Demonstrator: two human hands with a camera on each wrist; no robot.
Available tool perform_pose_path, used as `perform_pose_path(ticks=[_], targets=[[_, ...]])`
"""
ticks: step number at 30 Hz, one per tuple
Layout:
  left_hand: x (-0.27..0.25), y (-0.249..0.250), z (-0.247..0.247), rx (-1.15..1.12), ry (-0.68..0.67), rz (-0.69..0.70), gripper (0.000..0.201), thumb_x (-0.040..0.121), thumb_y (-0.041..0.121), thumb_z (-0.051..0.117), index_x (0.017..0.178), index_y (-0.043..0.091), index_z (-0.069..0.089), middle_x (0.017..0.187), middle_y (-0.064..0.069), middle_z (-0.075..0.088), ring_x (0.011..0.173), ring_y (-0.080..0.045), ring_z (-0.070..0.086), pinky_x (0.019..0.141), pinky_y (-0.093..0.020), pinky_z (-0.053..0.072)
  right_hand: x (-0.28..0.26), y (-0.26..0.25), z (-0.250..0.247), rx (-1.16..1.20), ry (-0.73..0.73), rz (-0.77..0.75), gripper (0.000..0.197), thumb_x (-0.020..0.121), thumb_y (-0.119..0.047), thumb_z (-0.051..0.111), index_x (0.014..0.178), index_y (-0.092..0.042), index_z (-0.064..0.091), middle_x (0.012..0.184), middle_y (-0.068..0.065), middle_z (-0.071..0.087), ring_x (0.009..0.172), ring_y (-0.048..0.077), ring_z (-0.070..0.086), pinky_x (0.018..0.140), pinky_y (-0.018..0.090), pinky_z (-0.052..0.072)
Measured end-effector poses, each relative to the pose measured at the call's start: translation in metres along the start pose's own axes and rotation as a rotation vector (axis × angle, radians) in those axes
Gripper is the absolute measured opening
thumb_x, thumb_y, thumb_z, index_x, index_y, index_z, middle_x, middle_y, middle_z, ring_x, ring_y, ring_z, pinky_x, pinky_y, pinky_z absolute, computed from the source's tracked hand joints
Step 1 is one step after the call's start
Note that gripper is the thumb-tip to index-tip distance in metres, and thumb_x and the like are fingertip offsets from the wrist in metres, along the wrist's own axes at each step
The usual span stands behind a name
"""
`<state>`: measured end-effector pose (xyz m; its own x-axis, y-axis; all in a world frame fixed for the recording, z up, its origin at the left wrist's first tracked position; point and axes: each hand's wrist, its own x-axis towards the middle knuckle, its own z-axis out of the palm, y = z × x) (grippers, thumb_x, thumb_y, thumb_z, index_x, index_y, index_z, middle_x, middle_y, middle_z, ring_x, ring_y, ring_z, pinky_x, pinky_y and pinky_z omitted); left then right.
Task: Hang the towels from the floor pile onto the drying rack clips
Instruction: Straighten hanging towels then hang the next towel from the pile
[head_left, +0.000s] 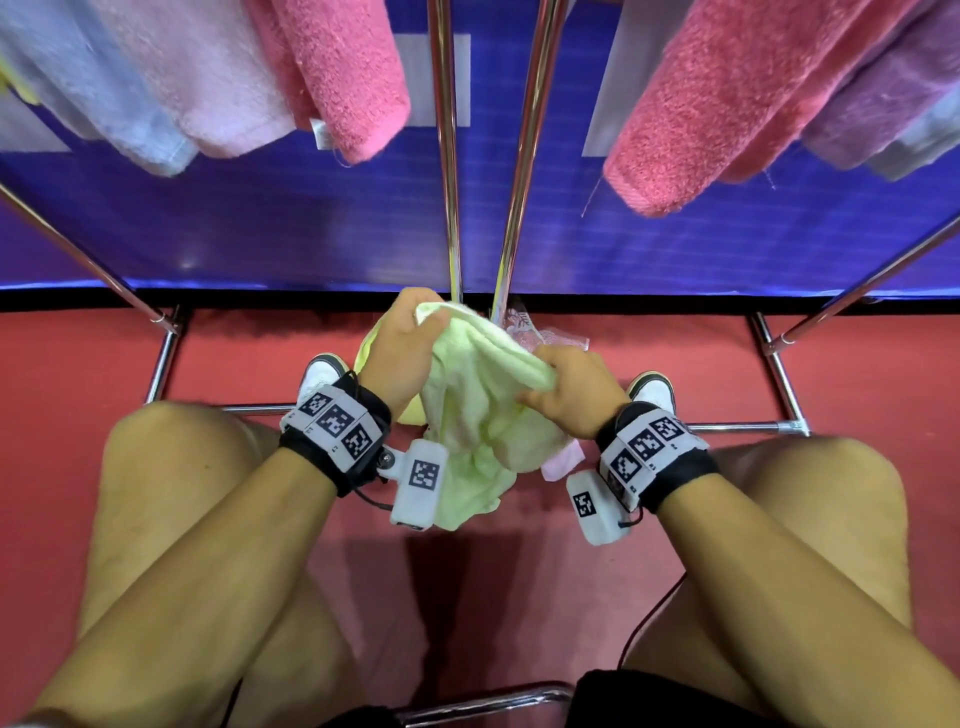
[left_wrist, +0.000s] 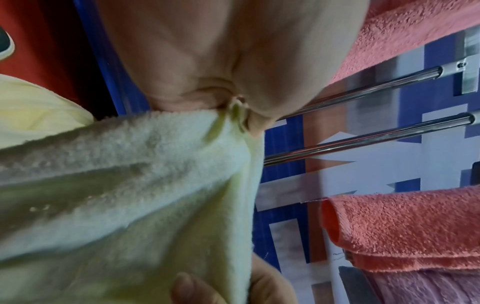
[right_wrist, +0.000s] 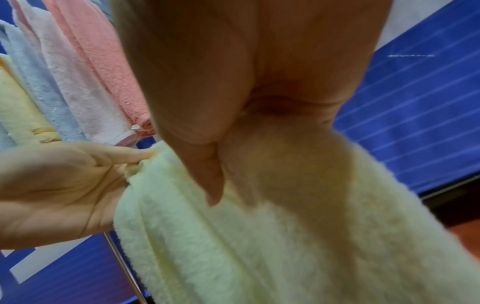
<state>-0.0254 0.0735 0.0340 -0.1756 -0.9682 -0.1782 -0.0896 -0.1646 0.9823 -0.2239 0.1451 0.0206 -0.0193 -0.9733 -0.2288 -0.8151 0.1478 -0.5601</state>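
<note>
A pale green towel (head_left: 478, 405) hangs between my two hands above the red floor, its lower end drooping between my knees. My left hand (head_left: 402, 343) pinches its far top corner; the left wrist view shows that corner of the green towel (left_wrist: 145, 164) caught between thumb and fingers. My right hand (head_left: 563, 389) grips the towel's top edge further right, and the green towel (right_wrist: 259, 236) spreads below the fingers in the right wrist view. Under it on the floor lie a yellow towel (head_left: 366, 345) and a pink cloth (head_left: 563, 460). The rack's clips are out of view.
Chrome rack poles (head_left: 447, 156) rise in the middle, base bars (head_left: 779, 374) lie on the floor. Light blue (head_left: 93, 88), pale pink (head_left: 208, 78) and deep pink towels (head_left: 353, 73) hang top left; coral (head_left: 717, 104) and purple towels (head_left: 893, 93) top right. A blue panel (head_left: 311, 223) stands behind.
</note>
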Motion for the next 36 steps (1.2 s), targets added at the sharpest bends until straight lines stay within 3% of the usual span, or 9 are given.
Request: perform_pose_path(ticks=[3, 7, 11, 14, 18, 23, 26, 31, 36], targets=[[0.006, -0.007, -0.006, 0.067, 0.107, 0.012, 0.004, 0.092, 0.027, 0.053, 0.092, 0.025, 0.056, 0.086, -0.001, 0.058, 0.08, -0.018, 0.054, 0.078, -0.036, 0.047, -0.002, 0.005, -0.001, 0.009, 0.004, 0.056, 0.028, 0.085, -0.04, 0.071, 0.071, -0.019, 0.058, 0.068, 0.0, 0.055, 0.07, 0.024, 0.049, 0.061, 0.029, 0.029], [0.012, -0.01, -0.012, 0.074, 0.309, 0.022, 0.007, 0.099, 0.017, 0.051, 0.102, 0.017, 0.058, 0.096, 0.0, 0.059, 0.09, -0.018, 0.054, 0.084, -0.033, 0.045, 0.0, 0.012, -0.002, 0.098, -0.038, 0.144, 0.04, 0.086, -0.045, 0.069, 0.062, -0.019, 0.052, 0.057, -0.004, 0.048, 0.06, 0.019, 0.045, 0.054, 0.029, 0.031], [0.015, -0.012, -0.017, 0.11, 0.422, 0.057, 0.005, 0.1, 0.016, 0.053, 0.098, 0.014, 0.057, 0.088, 0.002, 0.055, 0.087, -0.017, 0.051, 0.079, -0.026, 0.04, 0.0, 0.02, -0.005, -0.066, -0.064, 0.222, 0.033, 0.088, -0.044, 0.065, 0.07, -0.02, 0.05, 0.076, 0.003, 0.053, 0.076, 0.028, 0.052, 0.066, 0.029, 0.034], [0.017, -0.013, -0.023, 0.093, 0.476, 0.036, 0.008, 0.097, 0.018, 0.059, 0.092, 0.011, 0.058, 0.078, 0.006, 0.054, 0.08, -0.017, 0.05, 0.073, -0.027, 0.042, 0.001, 0.031, -0.008, -0.161, -0.085, 0.338, 0.034, 0.091, -0.048, 0.06, 0.095, -0.015, 0.062, 0.094, 0.007, 0.059, 0.095, 0.032, 0.059, 0.074, 0.03, 0.04], [0.022, -0.015, -0.032, 0.047, 0.516, 0.002, 0.012, 0.089, 0.019, 0.069, 0.088, 0.011, 0.061, 0.082, -0.002, 0.059, 0.077, -0.018, 0.054, 0.072, -0.031, 0.047, 0.001, 0.041, -0.013, -0.135, -0.062, 0.445, 0.04, 0.093, -0.049, 0.055, 0.108, -0.013, 0.065, 0.105, 0.014, 0.068, 0.097, 0.033, 0.062, 0.074, 0.029, 0.041], [0.023, -0.012, -0.038, -0.016, 0.544, -0.091, 0.008, 0.089, 0.009, 0.062, 0.097, 0.011, 0.062, 0.089, -0.003, 0.061, 0.082, -0.019, 0.056, 0.077, -0.031, 0.048, -0.003, 0.037, -0.017, 0.011, -0.023, 0.446, 0.03, 0.093, -0.041, 0.058, 0.091, -0.011, 0.063, 0.078, 0.009, 0.07, 0.071, 0.024, 0.065, 0.059, 0.024, 0.042], [0.02, -0.01, -0.039, -0.025, 0.498, -0.126, 0.018, 0.082, 0.004, 0.054, 0.089, 0.017, 0.063, 0.092, -0.006, 0.062, 0.083, -0.022, 0.057, 0.076, -0.035, 0.05, -0.006, 0.027, -0.019, 0.368, 0.093, 0.328, 0.023, 0.087, -0.021, 0.071, 0.081, -0.013, 0.051, 0.054, -0.001, 0.059, 0.035, 0.008, 0.052, 0.036, 0.017, 0.035], [0.006, -0.012, -0.019, -0.004, 0.302, -0.124, 0.015, 0.084, 0.005, 0.066, 0.085, 0.02, 0.063, 0.093, -0.008, 0.066, 0.084, -0.023, 0.061, 0.081, -0.047, 0.054, -0.001, 0.005, -0.016, 0.635, 0.18, 0.174, 0.027, 0.075, 0.004, 0.077, 0.074, -0.015, 0.058, 0.06, -0.004, 0.056, 0.043, -0.003, 0.048, 0.047, 0.015, 0.039], [-0.007, -0.012, 0.008, -0.034, 0.072, -0.153, 0.022, 0.062, 0.033, 0.079, 0.08, 0.023, 0.071, 0.093, -0.017, 0.07, 0.084, -0.031, 0.065, 0.083, -0.053, 0.054, 0.007, -0.011, -0.006, 0.717, 0.253, 0.076, 0.037, 0.072, 0.017, 0.07, 0.082, -0.017, 0.061, 0.063, -0.006, 0.054, 0.048, -0.002, 0.046, 0.051, 0.016, 0.042]])
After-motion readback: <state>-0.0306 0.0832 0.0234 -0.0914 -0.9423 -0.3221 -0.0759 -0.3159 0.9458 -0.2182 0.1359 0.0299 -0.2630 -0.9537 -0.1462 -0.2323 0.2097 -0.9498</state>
